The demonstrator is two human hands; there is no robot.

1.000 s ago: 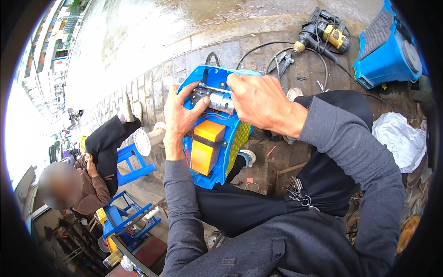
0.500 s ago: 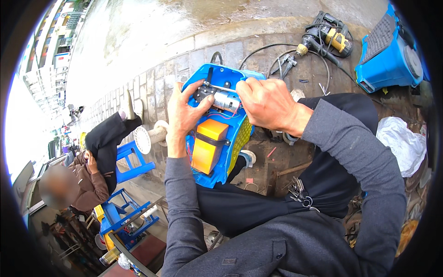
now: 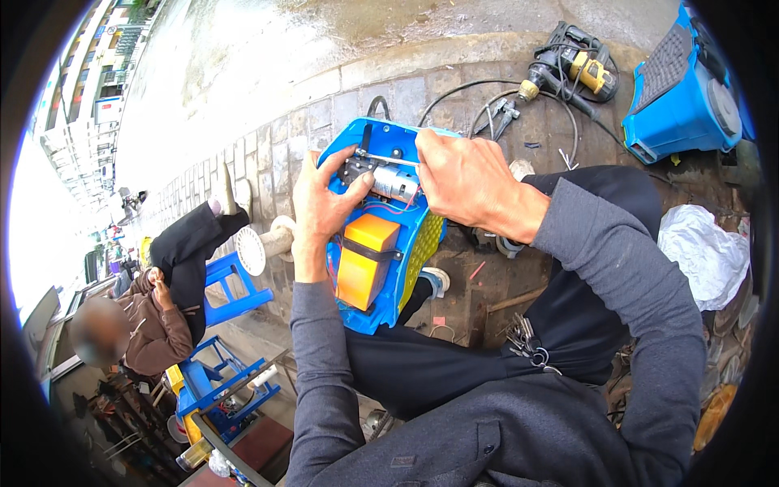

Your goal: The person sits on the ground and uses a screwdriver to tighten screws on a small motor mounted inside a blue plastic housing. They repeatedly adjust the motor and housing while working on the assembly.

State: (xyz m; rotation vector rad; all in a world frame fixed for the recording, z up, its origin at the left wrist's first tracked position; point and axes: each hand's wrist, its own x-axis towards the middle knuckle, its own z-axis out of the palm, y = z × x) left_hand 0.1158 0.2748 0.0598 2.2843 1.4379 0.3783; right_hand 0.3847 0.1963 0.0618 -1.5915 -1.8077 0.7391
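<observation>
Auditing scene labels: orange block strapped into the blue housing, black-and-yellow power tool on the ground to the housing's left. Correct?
Side is wrong: the head view shows the black-and-yellow power tool on the ground to the right of the blue housing. The orange block is strapped into the housing, as stated.

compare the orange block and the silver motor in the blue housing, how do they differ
Shape: the orange block is boxy, while the silver motor is a cylinder. Size: the orange block looks larger than the silver motor. Fastening: a black strap crosses the orange block; none shows across the silver motor. Both sit in the open blue housing.
</observation>
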